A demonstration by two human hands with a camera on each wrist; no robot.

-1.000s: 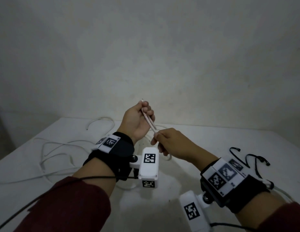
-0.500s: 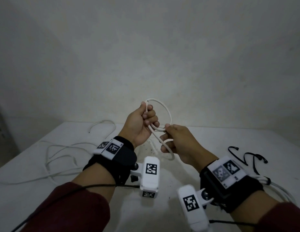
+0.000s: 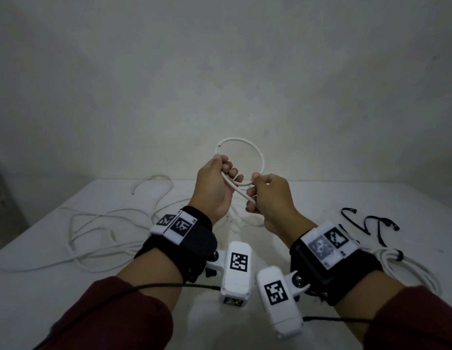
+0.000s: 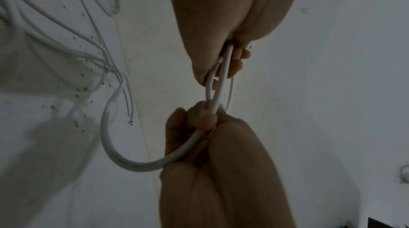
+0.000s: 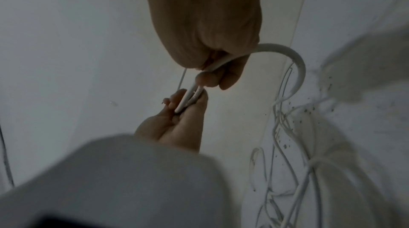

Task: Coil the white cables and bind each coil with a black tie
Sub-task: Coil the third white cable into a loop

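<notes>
white cable point(image 3: 247, 145) (thin, round) looped once, left hand point(image 3: 214, 188) and right hand point(image 3: 270, 198) both gripping it

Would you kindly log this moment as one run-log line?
step: coiling | left hand: grips cable loop | right hand: pinches cable | ties: on table, unused | bound coil: by right wrist

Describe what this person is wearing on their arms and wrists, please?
Dark red sleeves cover both forearms. Each wrist has a black strap carrying white blocks printed with black-and-white square codes. A white camera box hangs below each wrist, trailing a thin black cable.
</notes>
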